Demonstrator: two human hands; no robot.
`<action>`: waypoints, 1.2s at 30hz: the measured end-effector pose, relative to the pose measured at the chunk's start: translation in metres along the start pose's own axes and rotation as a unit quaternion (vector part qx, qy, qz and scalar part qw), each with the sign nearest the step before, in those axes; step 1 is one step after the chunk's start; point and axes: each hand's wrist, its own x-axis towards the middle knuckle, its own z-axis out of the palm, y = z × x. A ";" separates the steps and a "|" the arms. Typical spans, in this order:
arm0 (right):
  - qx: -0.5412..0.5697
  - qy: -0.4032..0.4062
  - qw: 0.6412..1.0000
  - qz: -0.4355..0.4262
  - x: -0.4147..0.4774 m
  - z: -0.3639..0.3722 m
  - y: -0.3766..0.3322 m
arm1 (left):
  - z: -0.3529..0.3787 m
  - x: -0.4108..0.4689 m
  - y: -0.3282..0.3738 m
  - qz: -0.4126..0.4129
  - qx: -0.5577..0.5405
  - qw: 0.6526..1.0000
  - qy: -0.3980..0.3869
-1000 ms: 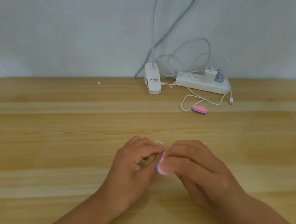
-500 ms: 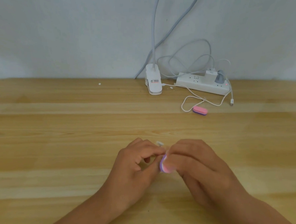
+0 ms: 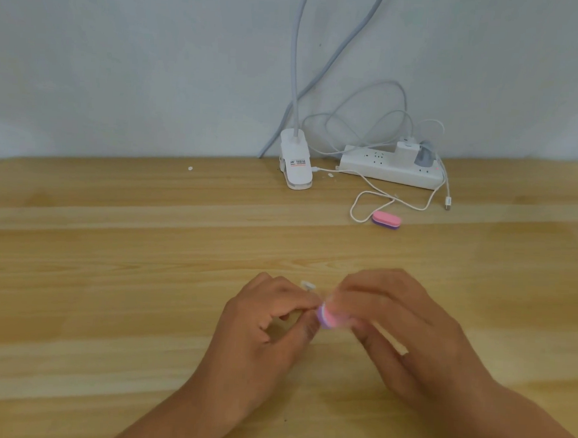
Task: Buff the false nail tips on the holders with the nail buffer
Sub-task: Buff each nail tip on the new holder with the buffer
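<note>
Both hands meet low over the wooden table [image 3: 110,276]. My left hand [image 3: 265,331] pinches a small clear holder [image 3: 308,285] whose end pokes out above the fingers; the nail tip on it is hidden. My right hand [image 3: 395,331] grips a pink and purple nail buffer [image 3: 327,316] with curled fingers and holds its end against the left fingertips. The right hand looks motion-blurred. A second pink and purple buffer [image 3: 386,220] lies further back on the table, to the right.
At the back by the wall stands a white clip lamp base [image 3: 295,167] with its grey neck rising. A white power strip [image 3: 390,169] with plugged chargers sits to its right. A loose white cable [image 3: 395,199] loops beside the second buffer.
The right hand has shifted the buffer slightly back and forth against the left fingertips. The left hand has stayed nearly still.
</note>
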 end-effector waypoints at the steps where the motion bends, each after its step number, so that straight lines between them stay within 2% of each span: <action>1: -0.004 -0.013 1.000 -0.019 -0.001 0.002 -0.002 | 0.001 0.000 0.000 0.006 0.004 1.000 0.000; 3: -0.025 -0.031 0.999 -0.023 -0.001 0.000 0.003 | 0.001 -0.001 -0.001 0.009 0.013 1.000 -0.004; 6: -0.019 -0.017 1.000 0.001 0.001 -0.002 0.003 | -0.001 0.000 -0.002 0.012 0.011 1.000 -0.006; 10: -0.045 -0.018 0.998 -0.047 -0.001 0.007 -0.005 | 0.000 0.000 -0.002 0.021 -0.007 1.000 -0.022; 13: -0.063 0.004 0.997 0.033 0.001 -0.006 0.013 | -0.001 -0.001 -0.003 0.004 -0.028 1.000 -0.007; 16: -0.004 0.062 0.994 0.087 0.004 -0.012 0.013 | -0.002 -0.001 -0.001 -0.024 -0.050 0.998 -0.003; 20: 0.016 0.022 1.000 0.008 -0.001 0.005 -0.004 | -0.001 -0.002 0.003 -0.020 -0.058 0.998 -0.014; 22: -0.016 0.003 1.000 0.005 -0.002 0.003 0.002 | -0.002 -0.002 0.004 -0.018 -0.057 0.998 -0.016; 25: -0.020 0.024 0.999 0.025 0.000 -0.001 0.006 | -0.002 -0.002 0.004 -0.024 -0.051 0.998 -0.007; 29: -0.005 0.010 1.000 -0.022 -0.003 0.005 -0.002 | 0.000 -0.003 0.002 -0.043 -0.095 0.994 -0.016; 32: -0.028 0.013 0.999 0.033 0.000 -0.003 0.008 | -0.002 -0.004 -0.002 -0.054 -0.120 0.991 -0.038; 36: 0.085 0.023 0.991 0.104 0.003 -0.009 -0.008 | 0.000 -0.003 -0.004 -0.050 -0.143 0.987 -0.054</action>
